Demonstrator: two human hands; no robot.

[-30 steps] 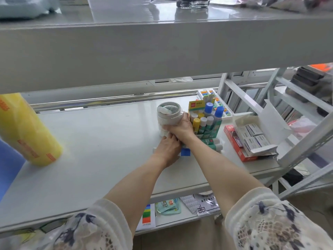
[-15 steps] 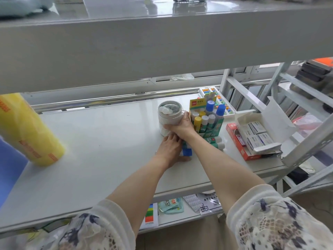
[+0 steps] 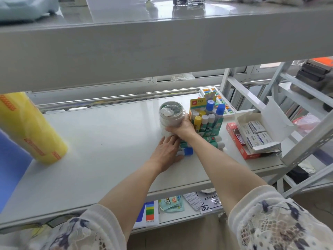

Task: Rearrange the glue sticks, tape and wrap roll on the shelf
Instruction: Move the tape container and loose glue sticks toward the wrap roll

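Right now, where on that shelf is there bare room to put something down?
The widest bare stretch lies between the yellow wrap roll and the tape stack. The front edge is also free. It is crowded on the right: glue stick box, loose glue sticks, red box.

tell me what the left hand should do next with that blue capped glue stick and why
Probably close the left hand on the blue-capped glue stick lying on the shelf and lift it toward the green box. It lies loose beside other fallen sticks, while the right hand holds the tape stack.
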